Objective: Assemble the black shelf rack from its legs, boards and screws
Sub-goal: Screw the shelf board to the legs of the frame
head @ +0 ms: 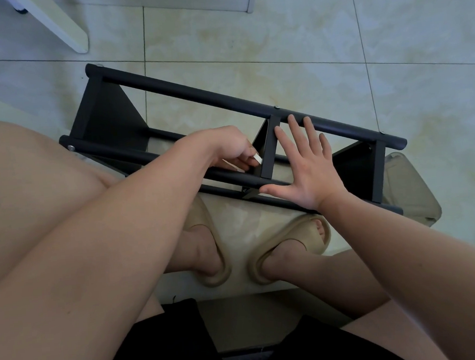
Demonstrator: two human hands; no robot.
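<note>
The black shelf rack (196, 97) lies on its side on the tiled floor, its round legs running left to right with three boards between them. My left hand (228, 149) is closed at the near leg beside the middle board (269, 146), pinching a small pale thing that I cannot identify. My right hand (306, 169) is spread flat with fingers apart, hovering over the gap right of the middle board, thumb near the near leg (133, 156). Screw heads show on the far leg (276, 107).
My bare legs and feet in beige slippers (286, 249) sit just under the rack's near side. A white furniture leg (59, 26) stands at the top left. A beige folded stool or bag (408, 193) lies under the rack's right end.
</note>
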